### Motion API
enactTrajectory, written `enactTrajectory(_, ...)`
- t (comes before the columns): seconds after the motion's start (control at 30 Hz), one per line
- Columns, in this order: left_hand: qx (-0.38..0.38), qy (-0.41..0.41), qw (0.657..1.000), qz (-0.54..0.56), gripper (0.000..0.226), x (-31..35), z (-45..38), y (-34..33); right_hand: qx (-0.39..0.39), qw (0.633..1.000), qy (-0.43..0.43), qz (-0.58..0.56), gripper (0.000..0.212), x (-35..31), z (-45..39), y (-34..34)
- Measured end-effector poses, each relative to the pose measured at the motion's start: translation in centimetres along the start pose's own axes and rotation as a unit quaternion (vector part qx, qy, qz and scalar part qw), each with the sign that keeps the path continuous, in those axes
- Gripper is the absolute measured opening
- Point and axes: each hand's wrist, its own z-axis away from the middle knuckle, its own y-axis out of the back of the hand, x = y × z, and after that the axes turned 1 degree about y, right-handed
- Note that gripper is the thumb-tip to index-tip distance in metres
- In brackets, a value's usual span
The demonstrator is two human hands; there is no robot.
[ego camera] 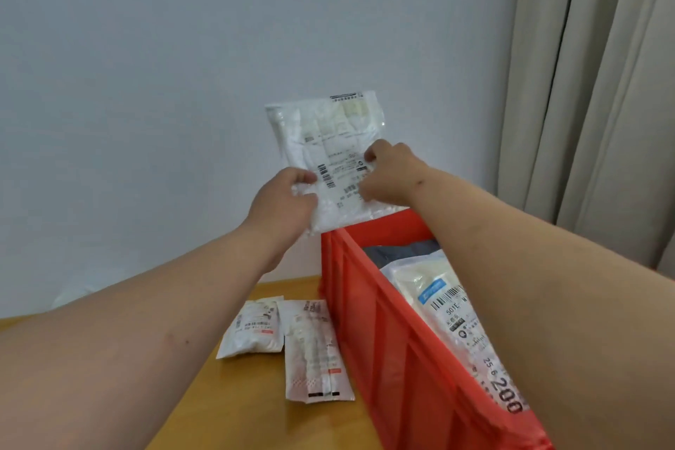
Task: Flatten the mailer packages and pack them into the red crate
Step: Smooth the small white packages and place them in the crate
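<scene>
The crate (394, 332) stands on the table (219, 395), with mailers (443, 307) lying in it. Two more mailers (316, 351) lie on the table just left of it. Both hands (283, 201) hold one mailer (328, 142) above the crate's far corner.

1. Red crate (383, 321): near end cut off by bottom edge; right wall hidden behind right forearm.
2. Labelled mailer in crate (453, 310): print partly covered by the forearm.
3. Held mailer (328, 142): label text blurred, unreadable.

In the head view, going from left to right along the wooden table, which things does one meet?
Small white mailer packet → longer white mailer packet with red print → red plastic crate → white mailer packages inside the crate.
</scene>
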Motion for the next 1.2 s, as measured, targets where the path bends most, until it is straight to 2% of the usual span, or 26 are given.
enactTrajectory(0.1, -0.083, 0.015, 0.996, -0.042, 0.053, 0.0, -1.9, -3.1, -0.017, 0.998, -0.038, 0.050, 0.060, 3.2, -1.9, 0.2)
enactTrajectory(0.2, -0.130, 0.013, 0.982, -0.136, 0.063, -0.7, -3.8, -5.7, -0.046, 0.992, -0.065, 0.097, 0.057, 5.8, -3.6, -0.8)
enactTrajectory(0.3, -0.143, 0.003, 0.959, -0.244, 0.061, -1.7, -5.6, -7.5, -0.077, 0.986, -0.058, 0.136, 0.050, 7.5, -5.0, -2.1)
enactTrajectory(0.47, -0.185, -0.003, 0.913, -0.363, 0.051, -2.1, -6.4, -8.8, -0.132, 0.973, -0.058, 0.179, 0.042, 8.9, -6.2, -3.8)
enactTrajectory(0.57, -0.213, -0.017, 0.864, -0.456, 0.042, -1.6, -6.1, -9.0, -0.154, 0.968, -0.072, 0.185, 0.041, 9.7, -6.4, -4.4)
enactTrajectory(0.67, -0.271, -0.014, 0.843, -0.464, 0.043, -1.3, -5.8, -9.2, -0.141, 0.973, -0.088, 0.160, 0.036, 10.2, -6.5, -4.4)
enactTrajectory(0.77, -0.246, -0.015, 0.822, -0.513, 0.051, -2.0, -5.7, -8.6, -0.119, 0.978, -0.091, 0.149, 0.034, 10.5, -6.6, -4.3)
enactTrajectory(0.83, -0.231, -0.003, 0.823, -0.518, 0.053, -2.9, -5.8, -8.1, -0.121, 0.977, -0.098, 0.146, 0.036, 10.3, -6.5, -4.5)
enactTrajectory(0.97, -0.211, -0.017, 0.854, -0.475, 0.050, -4.1, -5.9, -7.0, -0.151, 0.968, -0.103, 0.171, 0.041, 10.5, -6.8, -5.1)
enactTrajectory(1.1, -0.214, -0.045, 0.873, -0.437, 0.037, -5.2, -5.7, -6.5, -0.236, 0.921, -0.105, 0.292, 0.075, 11.0, -6.5, -5.7)
enactTrajectory(1.13, -0.220, -0.051, 0.873, -0.431, 0.032, -5.4, -5.7, -6.4, -0.256, 0.907, -0.110, 0.316, 0.079, 11.1, -6.4, -5.7)
enactTrajectory(1.2, -0.235, -0.060, 0.872, -0.425, 0.031, -5.4, -5.4, -6.6, -0.266, 0.888, -0.093, 0.364, 0.072, 10.9, -6.3, -5.9)
